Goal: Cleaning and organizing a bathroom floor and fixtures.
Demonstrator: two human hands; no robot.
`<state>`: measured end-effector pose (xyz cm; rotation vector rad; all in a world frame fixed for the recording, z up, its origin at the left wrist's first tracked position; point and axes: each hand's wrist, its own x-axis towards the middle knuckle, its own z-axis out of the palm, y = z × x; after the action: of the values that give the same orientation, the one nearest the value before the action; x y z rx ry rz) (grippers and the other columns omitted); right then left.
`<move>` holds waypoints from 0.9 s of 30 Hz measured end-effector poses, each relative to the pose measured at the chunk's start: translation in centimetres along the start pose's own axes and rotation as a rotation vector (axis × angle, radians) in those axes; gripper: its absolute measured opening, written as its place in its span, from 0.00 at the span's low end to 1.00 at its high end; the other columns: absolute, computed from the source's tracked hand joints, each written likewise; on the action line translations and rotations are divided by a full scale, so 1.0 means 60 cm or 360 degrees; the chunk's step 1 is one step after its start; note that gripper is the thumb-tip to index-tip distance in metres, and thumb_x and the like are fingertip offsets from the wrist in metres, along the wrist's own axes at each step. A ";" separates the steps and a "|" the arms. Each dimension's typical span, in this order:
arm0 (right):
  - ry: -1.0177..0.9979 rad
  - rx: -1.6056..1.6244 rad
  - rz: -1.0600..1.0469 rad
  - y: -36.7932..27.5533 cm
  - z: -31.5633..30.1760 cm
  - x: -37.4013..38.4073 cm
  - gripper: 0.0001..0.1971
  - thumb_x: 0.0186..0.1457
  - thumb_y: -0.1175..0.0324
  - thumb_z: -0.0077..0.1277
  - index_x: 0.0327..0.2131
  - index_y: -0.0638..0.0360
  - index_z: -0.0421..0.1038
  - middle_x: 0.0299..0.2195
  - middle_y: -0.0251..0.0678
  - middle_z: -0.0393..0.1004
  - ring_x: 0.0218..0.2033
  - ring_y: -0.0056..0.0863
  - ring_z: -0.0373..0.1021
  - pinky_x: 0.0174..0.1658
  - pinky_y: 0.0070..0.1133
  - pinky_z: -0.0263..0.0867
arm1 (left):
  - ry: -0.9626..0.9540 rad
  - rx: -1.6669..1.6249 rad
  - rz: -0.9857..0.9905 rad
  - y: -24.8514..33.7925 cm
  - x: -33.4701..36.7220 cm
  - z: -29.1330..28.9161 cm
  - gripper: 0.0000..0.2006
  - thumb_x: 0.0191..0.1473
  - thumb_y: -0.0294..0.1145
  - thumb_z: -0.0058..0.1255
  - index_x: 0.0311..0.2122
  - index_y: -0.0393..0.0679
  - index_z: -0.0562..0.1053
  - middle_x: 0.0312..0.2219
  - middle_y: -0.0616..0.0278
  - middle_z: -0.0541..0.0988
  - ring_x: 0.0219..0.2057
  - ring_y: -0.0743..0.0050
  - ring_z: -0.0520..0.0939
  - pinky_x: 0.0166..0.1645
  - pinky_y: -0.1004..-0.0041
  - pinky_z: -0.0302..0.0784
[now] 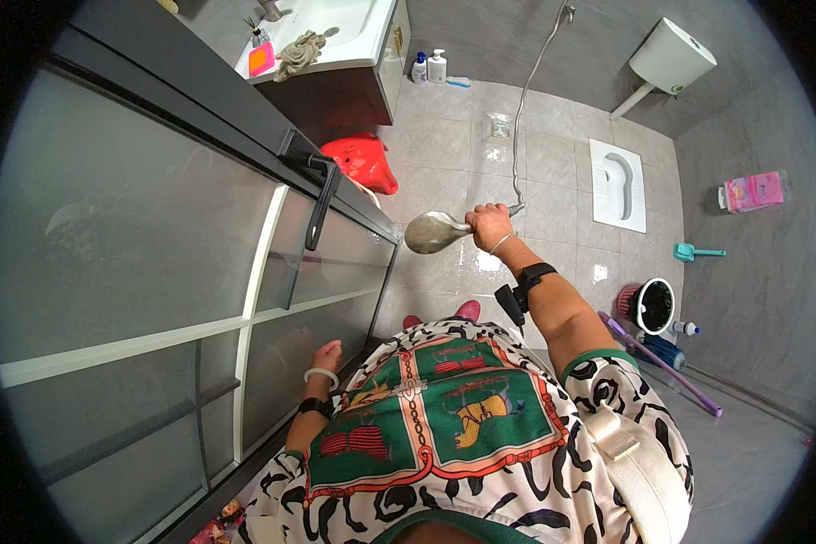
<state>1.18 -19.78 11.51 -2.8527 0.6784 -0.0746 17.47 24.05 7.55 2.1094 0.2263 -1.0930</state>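
My right hand (490,226) is wrapped round the handle of a shower head (433,233), held out over the tiled floor. Its round silver head points to the left, close to the edge of the door. From the handle a metal shower hose (517,136) runs up to a fitting on the far wall. My left hand (327,356) hangs low at my side, beside the frosted glass door (313,308). Its fingers look curled in, and I see nothing in them. A black door handle (320,204) sits on the dark frame beyond that hand.
A squat toilet (618,186) lies in the floor at right, under a white cistern (673,56). A red basin (363,163) stands below the washbasin cabinet (335,95). Bottles (436,66) line the far wall. A lined bin (655,306) and purple pole (662,364) are at right.
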 end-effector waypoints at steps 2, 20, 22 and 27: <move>-0.0019 -0.0012 0.0045 -0.001 -0.002 0.001 0.04 0.36 0.70 0.45 0.22 0.50 0.68 0.23 0.33 0.67 0.29 0.32 0.64 0.34 0.28 0.54 | 0.0008 -0.0027 0.0022 0.000 0.001 -0.001 0.13 0.42 0.31 0.45 0.37 0.44 0.70 0.15 0.74 0.67 0.14 0.87 0.63 0.17 0.84 0.57; -0.0028 -0.0002 0.0942 0.100 0.011 -0.088 0.07 0.37 0.71 0.43 0.25 0.51 0.67 0.26 0.35 0.68 0.31 0.35 0.65 0.33 0.30 0.56 | -0.0035 0.0151 0.0026 0.046 0.015 0.018 0.14 0.44 0.31 0.44 0.39 0.45 0.68 0.14 0.73 0.66 0.13 0.86 0.62 0.16 0.84 0.56; -0.0077 -0.0053 0.0915 0.102 0.010 -0.096 0.06 0.37 0.70 0.43 0.25 0.51 0.68 0.25 0.35 0.68 0.31 0.34 0.65 0.33 0.30 0.56 | -0.0082 0.0136 0.0031 0.049 0.020 0.020 0.14 0.44 0.31 0.44 0.40 0.45 0.68 0.14 0.73 0.66 0.13 0.86 0.62 0.16 0.84 0.56; -0.0118 -0.0053 0.0785 0.092 0.012 -0.106 0.05 0.38 0.71 0.43 0.23 0.51 0.67 0.25 0.35 0.68 0.30 0.34 0.65 0.32 0.30 0.57 | -0.0141 0.0152 0.0010 0.045 0.038 0.015 0.15 0.44 0.34 0.45 0.40 0.47 0.68 0.20 0.72 0.68 0.18 0.84 0.65 0.20 0.82 0.60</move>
<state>-6.86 -21.60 9.65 -2.6133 1.3472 0.1192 19.55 21.12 6.88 2.1378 0.1277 -1.2120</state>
